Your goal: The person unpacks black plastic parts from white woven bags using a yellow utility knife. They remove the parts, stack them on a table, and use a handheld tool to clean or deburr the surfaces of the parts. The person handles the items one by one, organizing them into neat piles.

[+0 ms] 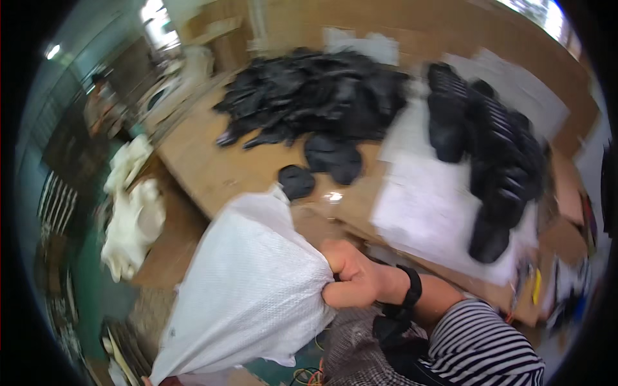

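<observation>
A white woven sack (241,283) hangs in front of me, stretched between my hands over the near side of the table. My right hand (354,273) is closed in a fist on the sack's right edge, with a black band round the wrist. Of my left hand (149,381) only a sliver shows at the lower edge, at the sack's pulled-out lower left corner; the rest is cut off. Just beyond the sack lie a round black bundle (297,182) and a larger black bundle (333,157). What is in the sack, if anything, is hidden.
A heap of black glove-like pieces (315,93) covers the far part of the wooden table (209,161). Stacked black bundles (496,161) lie on white sheeting (412,206) at right. White glove-like pieces (134,222) hang past the left edge. A person (106,109) is far left.
</observation>
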Action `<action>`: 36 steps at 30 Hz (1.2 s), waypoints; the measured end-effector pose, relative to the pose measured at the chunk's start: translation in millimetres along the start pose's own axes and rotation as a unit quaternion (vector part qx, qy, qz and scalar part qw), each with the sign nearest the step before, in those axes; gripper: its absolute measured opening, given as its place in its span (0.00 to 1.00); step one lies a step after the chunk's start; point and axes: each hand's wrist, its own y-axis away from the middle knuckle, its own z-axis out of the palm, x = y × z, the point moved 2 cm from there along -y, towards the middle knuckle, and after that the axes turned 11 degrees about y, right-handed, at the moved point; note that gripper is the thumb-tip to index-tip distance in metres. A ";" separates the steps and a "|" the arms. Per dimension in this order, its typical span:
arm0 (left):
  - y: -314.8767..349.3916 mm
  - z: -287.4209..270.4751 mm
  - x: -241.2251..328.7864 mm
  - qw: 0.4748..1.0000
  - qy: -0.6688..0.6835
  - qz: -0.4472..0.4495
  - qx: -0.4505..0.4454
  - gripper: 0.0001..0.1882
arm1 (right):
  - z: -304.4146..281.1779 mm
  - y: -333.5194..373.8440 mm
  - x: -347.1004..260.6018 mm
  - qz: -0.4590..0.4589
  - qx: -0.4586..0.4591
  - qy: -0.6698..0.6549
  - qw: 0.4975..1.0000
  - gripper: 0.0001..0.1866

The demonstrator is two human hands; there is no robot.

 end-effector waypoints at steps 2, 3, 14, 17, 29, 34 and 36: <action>-10.3 22.2 -29.4 0.974 -0.196 0.095 -0.062 0.21 | -39.6 44.4 -22.3 -0.044 0.042 0.099 0.993 0.09; -9.7 40.8 -48.4 0.991 -0.110 0.046 -0.056 0.19 | -48.0 65.3 -35.2 -0.030 0.091 0.068 0.993 0.08; -112.5 -53.8 -337.7 0.739 -0.513 -0.211 -0.383 0.14 | -171.2 454.7 -65.7 0.285 0.430 0.578 0.632 0.15; -111.6 -83.4 -323.6 0.819 -0.434 -0.301 -0.226 0.21 | -201.1 528.2 -162.2 0.547 0.556 0.502 0.374 0.14; 23.3 10.4 -395.3 0.839 -0.430 -0.334 0.026 0.22 | -202.4 861.7 -167.4 0.540 0.561 0.596 0.197 0.17; -5.6 -2.2 -366.8 0.853 -0.454 -0.243 0.085 0.25 | -210.8 663.1 -186.4 0.291 0.749 0.546 0.235 0.18; -24.1 -11.9 -361.3 0.842 -0.474 -0.224 0.130 0.26 | -212.5 573.3 -163.1 0.242 0.797 0.426 0.355 0.18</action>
